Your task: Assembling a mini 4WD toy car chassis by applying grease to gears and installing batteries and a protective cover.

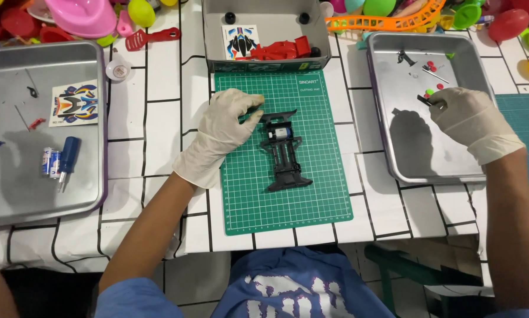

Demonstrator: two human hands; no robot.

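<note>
A black toy car chassis (285, 152) with a small silver motor lies on the green cutting mat (311, 194). My left hand (223, 132), in a white glove, rests on the mat with its fingertips touching the chassis's upper left end. My right hand (461, 118), also gloved, is over the right metal tray (414, 165) and pinches a small black part (424, 100) between its fingertips. Small red, green and metal parts (432, 68) lie in that tray above the hand.
A grey box (264, 62) behind the mat holds red plastic parts and a sticker sheet. The left metal tray (40, 194) holds a blue screwdriver (68, 160), batteries, a sticker sheet and small bits. Colourful plastic toys crowd the table's far edge.
</note>
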